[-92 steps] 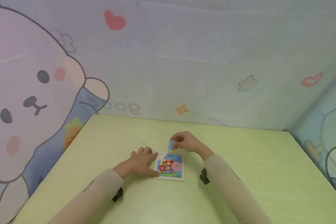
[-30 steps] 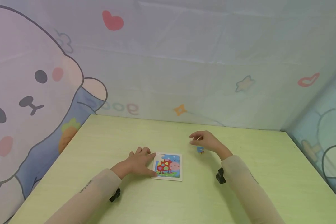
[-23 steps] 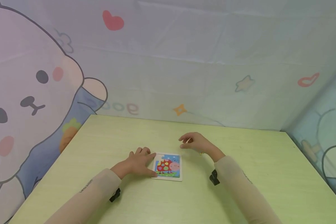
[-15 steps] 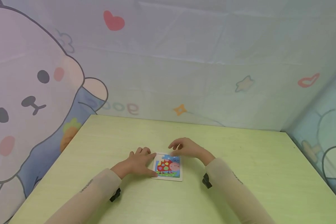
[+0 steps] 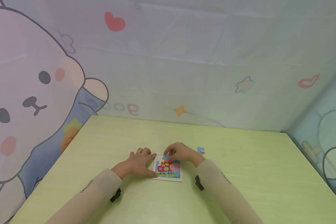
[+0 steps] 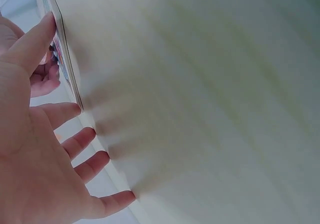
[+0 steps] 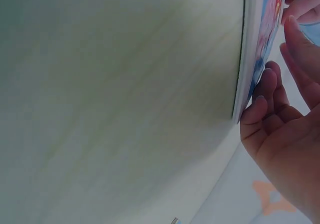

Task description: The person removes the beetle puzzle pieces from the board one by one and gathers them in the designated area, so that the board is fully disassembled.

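Left hand [image 5: 137, 163], fingers spread; right hand [image 5: 181, 152], pinching or not I can't tell — its nudge could jostle the ladybug jigsaw [image 5: 166, 169] askew.

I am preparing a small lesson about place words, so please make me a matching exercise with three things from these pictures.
1. left hand
2. right hand
3. loose puzzle piece

A. on the table, apart from the board
B. at the board's left side
C. over the board's upper part

Pairs: 1-B, 2-C, 3-A
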`<state>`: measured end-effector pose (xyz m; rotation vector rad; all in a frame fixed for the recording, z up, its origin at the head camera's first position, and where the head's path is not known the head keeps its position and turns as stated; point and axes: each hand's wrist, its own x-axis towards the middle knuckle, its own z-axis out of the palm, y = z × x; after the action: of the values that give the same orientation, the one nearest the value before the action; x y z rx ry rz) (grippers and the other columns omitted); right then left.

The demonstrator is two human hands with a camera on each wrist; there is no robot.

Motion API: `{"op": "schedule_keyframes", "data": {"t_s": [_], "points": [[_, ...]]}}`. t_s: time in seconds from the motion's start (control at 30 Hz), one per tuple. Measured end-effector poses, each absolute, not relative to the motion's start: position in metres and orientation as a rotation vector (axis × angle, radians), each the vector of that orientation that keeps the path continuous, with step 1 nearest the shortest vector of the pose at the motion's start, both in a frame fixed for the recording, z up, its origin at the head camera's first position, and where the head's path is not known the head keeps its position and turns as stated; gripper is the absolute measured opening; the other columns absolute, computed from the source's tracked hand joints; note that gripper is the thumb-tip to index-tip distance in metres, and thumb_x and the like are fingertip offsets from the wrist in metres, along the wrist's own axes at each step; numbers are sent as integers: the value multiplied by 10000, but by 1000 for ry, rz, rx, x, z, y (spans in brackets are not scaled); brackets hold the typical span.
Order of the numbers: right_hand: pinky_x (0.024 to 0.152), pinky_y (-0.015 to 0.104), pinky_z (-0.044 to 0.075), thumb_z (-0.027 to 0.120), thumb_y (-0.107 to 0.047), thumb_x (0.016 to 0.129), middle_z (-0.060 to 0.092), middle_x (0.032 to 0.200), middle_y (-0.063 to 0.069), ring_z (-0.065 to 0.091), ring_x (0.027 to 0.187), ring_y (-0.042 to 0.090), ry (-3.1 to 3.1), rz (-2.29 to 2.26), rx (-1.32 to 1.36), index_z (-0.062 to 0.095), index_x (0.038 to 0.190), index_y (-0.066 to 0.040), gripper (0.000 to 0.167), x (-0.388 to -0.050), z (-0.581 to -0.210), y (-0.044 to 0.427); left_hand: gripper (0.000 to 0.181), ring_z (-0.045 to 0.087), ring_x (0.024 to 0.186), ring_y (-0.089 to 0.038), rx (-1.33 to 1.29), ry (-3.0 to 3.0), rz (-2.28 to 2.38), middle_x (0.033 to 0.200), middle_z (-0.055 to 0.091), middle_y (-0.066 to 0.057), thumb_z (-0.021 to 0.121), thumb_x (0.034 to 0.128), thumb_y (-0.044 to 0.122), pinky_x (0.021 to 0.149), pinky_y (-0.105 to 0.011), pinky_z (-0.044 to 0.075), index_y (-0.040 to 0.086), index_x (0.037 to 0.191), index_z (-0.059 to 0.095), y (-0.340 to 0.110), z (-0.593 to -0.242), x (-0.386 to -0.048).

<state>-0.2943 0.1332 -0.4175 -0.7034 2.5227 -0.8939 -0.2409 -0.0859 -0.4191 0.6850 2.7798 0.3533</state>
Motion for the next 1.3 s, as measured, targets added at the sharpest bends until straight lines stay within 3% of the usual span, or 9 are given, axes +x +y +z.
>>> {"op": "schedule_keyframes", "data": {"t_s": [0.73,1.3], "points": [[882,365,437,731,-130,858,586,975,9,501,920,175,2556,-731,-658,712,981,-185,137,-297,-417,124,862,354,1143,-273,698,2778,336,1284,405,-60,714,778,572,864,-509,323,124,1459,434,-87,-419,-244],[876,359,429,725,-107,855,563,975,11,498,916,170,2575,-741,-745,685,962,-156,124,-295,-422,124,871,351,1151,-278,701,2785,305,1299,397,-65,704,780,587,854,-503,332,126,1464,426,-86,-423,-245]]}}
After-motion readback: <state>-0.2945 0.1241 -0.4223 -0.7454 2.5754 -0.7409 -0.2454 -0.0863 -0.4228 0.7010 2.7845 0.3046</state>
